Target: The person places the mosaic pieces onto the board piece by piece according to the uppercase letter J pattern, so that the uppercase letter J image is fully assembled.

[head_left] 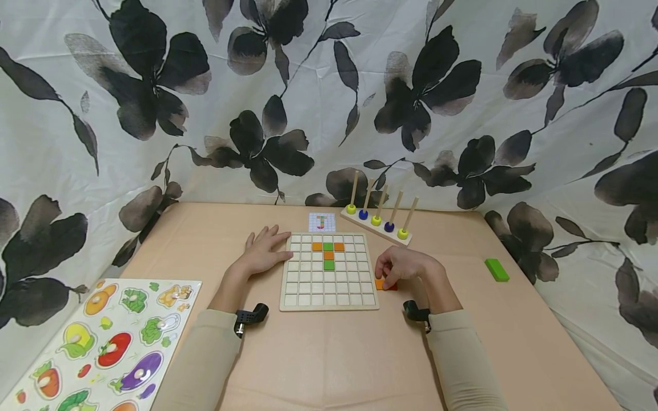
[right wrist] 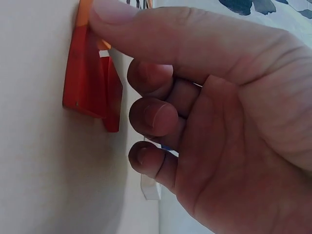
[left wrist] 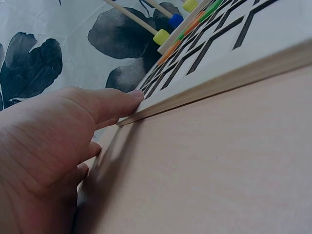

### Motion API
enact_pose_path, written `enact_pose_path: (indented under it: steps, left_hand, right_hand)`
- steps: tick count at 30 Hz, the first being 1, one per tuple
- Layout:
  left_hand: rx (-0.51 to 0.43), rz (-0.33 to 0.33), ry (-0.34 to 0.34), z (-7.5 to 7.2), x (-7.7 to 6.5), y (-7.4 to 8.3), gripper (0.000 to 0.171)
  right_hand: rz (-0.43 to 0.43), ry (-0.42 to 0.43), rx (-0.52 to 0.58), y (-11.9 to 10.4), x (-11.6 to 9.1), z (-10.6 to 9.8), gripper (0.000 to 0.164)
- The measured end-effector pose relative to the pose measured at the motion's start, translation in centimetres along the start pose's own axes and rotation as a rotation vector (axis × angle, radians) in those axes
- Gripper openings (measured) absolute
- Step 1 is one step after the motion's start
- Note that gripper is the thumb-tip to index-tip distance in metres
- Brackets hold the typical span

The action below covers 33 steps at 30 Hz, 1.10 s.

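A pale wooden grid board lies on the table, with several orange and green square tiles in a T shape on its upper cells. My left hand rests at the board's left edge, fingers spread; the left wrist view has its thumb touching the board's corner. By the right edge, my right hand pinches at an orange tile, its other fingers curled. Red tiles sit right beside that tile. The index fingertip is hidden behind the thumb in the right wrist view.
A small pattern card lies behind the board. Beside it stands a rack of wooden pegs with yellow and blue beads. A green block lies far right; a vegetable picture board is at left. Floral cloth hangs behind.
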<state>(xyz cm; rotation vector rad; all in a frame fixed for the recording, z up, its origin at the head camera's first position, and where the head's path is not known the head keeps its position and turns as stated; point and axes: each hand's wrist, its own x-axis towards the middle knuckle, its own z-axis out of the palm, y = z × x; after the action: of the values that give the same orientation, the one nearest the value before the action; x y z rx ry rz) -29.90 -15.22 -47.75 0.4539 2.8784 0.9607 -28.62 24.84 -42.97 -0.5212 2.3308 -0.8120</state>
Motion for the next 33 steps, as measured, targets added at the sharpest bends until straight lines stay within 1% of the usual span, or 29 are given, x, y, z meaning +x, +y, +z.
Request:
enact_pose_path:
  steps: [7, 14, 26, 33]
  left_hand:
    - [-0.012, -0.001, 0.001, -0.02, -0.07, 0.01, 0.068]
    - [-0.006, 0.0, -0.003, -0.05, -0.02, 0.14, 0.067]
    - [-0.01, 0.002, -0.001, -0.08, -0.11, -0.02, 0.067]
    - [-0.004, 0.007, 0.0, -0.06, -0.04, -0.02, 0.067]
  right_hand:
    - [0.021, -0.002, -0.004, -0.12, 0.06, 0.14, 0.015]
    - [0.03, -0.029, 0.017, -0.17, 0.04, 0.11, 0.015]
    - [0.009, -0.015, 0.007, -0.6, 0.17, 0.29, 0.014]
    - [0.009, 0.001, 0.02, -0.61, 0.2, 0.42, 0.021]
